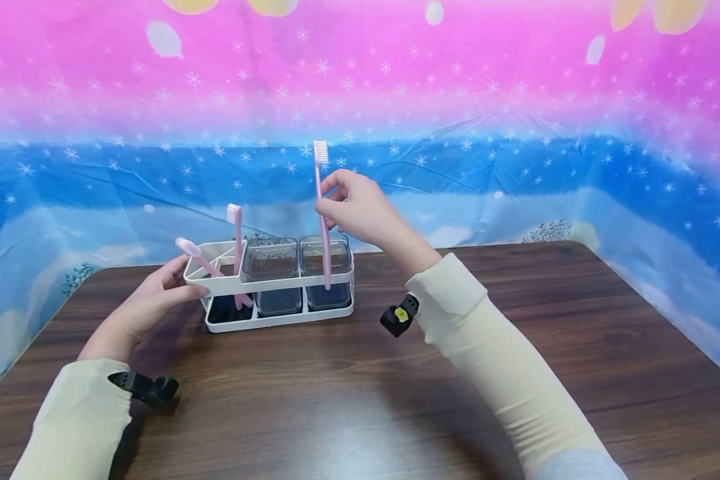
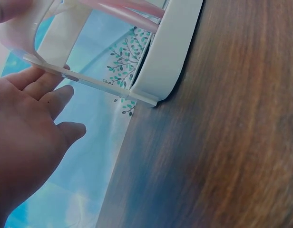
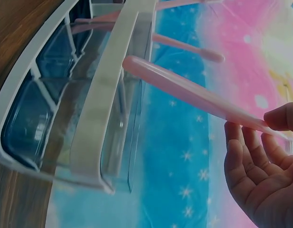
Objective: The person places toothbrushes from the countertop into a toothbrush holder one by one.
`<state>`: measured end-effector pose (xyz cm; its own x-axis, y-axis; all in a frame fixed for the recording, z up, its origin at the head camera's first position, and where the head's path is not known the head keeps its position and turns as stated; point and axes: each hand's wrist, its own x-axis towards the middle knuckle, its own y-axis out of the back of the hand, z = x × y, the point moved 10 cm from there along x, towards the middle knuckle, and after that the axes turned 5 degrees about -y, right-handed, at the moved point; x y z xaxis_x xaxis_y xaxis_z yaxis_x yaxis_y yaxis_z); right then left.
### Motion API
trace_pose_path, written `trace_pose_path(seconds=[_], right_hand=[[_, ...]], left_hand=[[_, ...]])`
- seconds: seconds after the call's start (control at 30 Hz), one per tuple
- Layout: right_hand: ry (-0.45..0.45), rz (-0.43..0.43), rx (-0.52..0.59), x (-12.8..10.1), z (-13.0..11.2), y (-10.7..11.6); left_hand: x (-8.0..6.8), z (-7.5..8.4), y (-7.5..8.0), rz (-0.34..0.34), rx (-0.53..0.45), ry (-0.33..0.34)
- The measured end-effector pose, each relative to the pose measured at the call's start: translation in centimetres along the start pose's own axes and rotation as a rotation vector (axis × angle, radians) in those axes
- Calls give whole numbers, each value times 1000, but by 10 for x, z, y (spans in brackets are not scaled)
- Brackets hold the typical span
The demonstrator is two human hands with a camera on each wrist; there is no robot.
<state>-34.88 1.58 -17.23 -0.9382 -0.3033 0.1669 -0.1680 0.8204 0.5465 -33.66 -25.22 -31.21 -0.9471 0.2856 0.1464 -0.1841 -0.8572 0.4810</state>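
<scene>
A white toothbrush holder (image 1: pixel 222 287) with clear cups (image 1: pixel 271 260) stands on the table. My left hand (image 1: pixel 147 307) grips its left end, thumb on the front rail and fingers behind; the left wrist view shows those fingers (image 2: pixel 46 88) at the frame. My right hand (image 1: pixel 363 207) pinches a pink toothbrush (image 1: pixel 319 173) upright, bristles up, between thumb and fingers. Its handle's lower end hangs in front of the right cup, apart from the holder's base. Two more pink toothbrushes, one upright (image 1: pixel 238 233) and one leaning left (image 1: pixel 197 252), stand in the left compartments.
The dark wooden table (image 1: pixel 312 407) extends in front of and to the right of the holder. Behind the table hangs a pink and blue snowflake cloth (image 1: pixel 456 153). Black wrist cameras (image 1: pixel 399 319) are strapped over both sleeves.
</scene>
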Motion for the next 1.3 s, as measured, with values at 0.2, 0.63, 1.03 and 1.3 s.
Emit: trace_pose_path(seconds=[0.2, 0.63, 1.03, 1.3], right_hand=[[14, 14, 31, 4, -14, -12], [132, 54, 68, 8, -49, -42], [175, 70, -1, 12, -56, -66], [195, 39, -85, 14, -57, -87]], left_hand=[[0, 0, 0, 2, -5, -10], [0, 0, -2, -1, -2, -5], [0, -1, 0, 2, -8, 6], [-1, 1, -1, -1, -10, 0]])
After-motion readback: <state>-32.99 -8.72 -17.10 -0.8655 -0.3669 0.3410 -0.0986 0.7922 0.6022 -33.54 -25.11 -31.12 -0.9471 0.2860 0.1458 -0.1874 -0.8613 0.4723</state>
